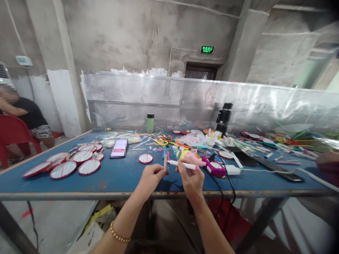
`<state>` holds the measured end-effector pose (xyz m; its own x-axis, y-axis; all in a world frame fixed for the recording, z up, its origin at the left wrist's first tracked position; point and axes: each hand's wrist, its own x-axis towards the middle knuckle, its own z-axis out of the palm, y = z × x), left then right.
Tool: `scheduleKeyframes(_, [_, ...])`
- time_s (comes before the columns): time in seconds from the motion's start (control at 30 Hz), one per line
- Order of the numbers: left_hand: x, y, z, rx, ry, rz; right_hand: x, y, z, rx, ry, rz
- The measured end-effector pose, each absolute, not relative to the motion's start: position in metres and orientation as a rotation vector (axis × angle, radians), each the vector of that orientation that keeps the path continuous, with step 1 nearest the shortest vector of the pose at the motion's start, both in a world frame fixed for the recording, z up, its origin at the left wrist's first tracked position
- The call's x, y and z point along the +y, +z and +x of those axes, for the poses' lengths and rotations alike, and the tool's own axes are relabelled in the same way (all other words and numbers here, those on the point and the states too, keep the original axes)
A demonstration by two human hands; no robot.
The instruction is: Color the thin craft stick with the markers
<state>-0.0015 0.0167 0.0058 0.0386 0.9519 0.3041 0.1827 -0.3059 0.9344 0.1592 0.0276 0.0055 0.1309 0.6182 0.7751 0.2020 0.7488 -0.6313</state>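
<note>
While the left hand [152, 177] pinches a thin flat stick [165, 160] near its lower end, the right hand [192, 176] is closed around a white marker [185, 164], pen style. Stick is roughly upright, just above the near part of the desk [122, 180], in front of the wearer. Low thumb-and-finger grip probably chosen so the upper length is exposed and steady. Marker lies nearly level, its purple tip aimed left at the stick; fingers sit well forward on the barrel, likely for fine control. Tip is just beside the stick; can't tell if they touch.

Around that: one red-rimmed disc [145, 158] lies flat left of the stick. A pile of red-rimmed discs [89, 166] overlaps further left, apart from the hands, presumably parked there to leave elbow room. Phone [119, 147] is propped between the pile and the hands, screen toward the wearer, so probably placed for viewing; screen content is blurred out. Right of the right hand: purple box [214, 166] with a black plug on top, white adapter [233, 170] beside it. Green tumbler [150, 123] and black flask [224, 118] stand at the back by the mesh panel [127, 95], likely out of elbow reach.
</note>
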Motion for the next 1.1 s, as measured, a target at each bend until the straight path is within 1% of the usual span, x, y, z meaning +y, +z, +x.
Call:
scheduleKeyframes(0.93, [0.0143, 0.0070, -0.0013, 1.186, 1.338, 1.584, 0.0309, 0.0019, 0.1587, -1.435, 0.365, -0.693])
scheduleKeyframes(1.1, [0.0143, 0.0065, -0.0010, 1.184, 1.345, 1.575, 0.0284, 0.0009, 0.1595, -1.436, 0.294, -0.648])
